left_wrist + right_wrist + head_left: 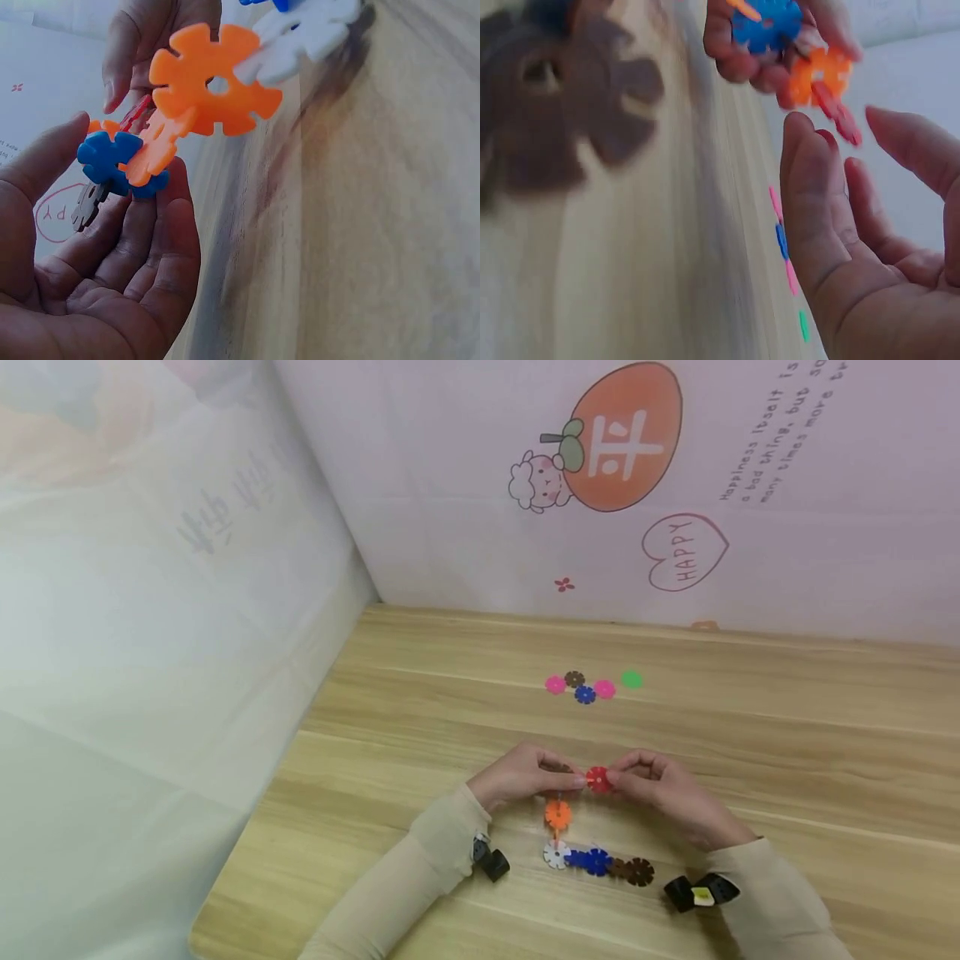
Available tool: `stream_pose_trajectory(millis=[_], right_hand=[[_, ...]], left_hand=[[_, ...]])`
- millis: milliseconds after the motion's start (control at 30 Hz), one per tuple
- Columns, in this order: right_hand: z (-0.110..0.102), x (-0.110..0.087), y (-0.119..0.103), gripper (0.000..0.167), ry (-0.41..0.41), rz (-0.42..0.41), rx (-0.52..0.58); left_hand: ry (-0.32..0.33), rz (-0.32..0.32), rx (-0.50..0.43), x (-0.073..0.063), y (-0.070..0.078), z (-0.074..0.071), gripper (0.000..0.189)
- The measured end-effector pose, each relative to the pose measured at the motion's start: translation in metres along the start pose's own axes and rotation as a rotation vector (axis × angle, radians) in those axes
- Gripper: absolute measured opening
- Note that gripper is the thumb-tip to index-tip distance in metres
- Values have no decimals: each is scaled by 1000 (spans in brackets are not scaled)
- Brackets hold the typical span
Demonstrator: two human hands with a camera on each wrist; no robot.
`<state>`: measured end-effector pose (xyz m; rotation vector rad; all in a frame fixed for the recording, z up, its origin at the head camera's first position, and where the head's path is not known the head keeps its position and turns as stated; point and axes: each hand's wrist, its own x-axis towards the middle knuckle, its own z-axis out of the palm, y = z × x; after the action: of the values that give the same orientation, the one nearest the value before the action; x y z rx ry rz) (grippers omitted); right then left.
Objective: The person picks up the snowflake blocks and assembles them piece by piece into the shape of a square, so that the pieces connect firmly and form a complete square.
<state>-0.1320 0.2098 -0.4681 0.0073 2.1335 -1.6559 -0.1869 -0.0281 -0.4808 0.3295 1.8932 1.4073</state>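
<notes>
My left hand [521,775] grips one end of a chain of slotted plastic snowflake discs. Its thumb and fingertips are at a blue disc [112,154] and an orange disc [821,75], with a greyish disc [90,206] beside them. A red disc [598,779] sticks out from that orange one, towards my right hand [667,789]. In the right wrist view, the right thumb and fingers stand apart around the red disc's tip. Another orange disc [558,814] leads down to a white disc [557,855], then blue discs [597,862] and brown discs [641,872] run rightward.
Farther back on the wooden table [420,693] lie pink discs [555,685], a brown disc [574,679], a blue disc [585,695] and a green disc [632,679]. Printed cloth [450,485] hangs behind the table and along its left side.
</notes>
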Motion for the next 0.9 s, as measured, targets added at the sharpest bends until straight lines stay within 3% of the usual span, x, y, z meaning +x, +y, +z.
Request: stream_pose_trajectory(millis=[100, 267, 500, 900], right_hand=[[-10, 5, 2, 47, 57, 6, -98], [-27, 18, 8, 48, 204, -27, -329], [-48, 47, 4, 45, 302, -121, -517], [-62, 94, -15, 72, 285, -98, -664]], left_hand=[[4, -7, -28, 0, 1, -2, 22], [-1, -21, -44, -1, 0, -2, 21], [8, -17, -43, -2, 1, -2, 21], [3, -11, -9, -5, 3, -1, 20]])
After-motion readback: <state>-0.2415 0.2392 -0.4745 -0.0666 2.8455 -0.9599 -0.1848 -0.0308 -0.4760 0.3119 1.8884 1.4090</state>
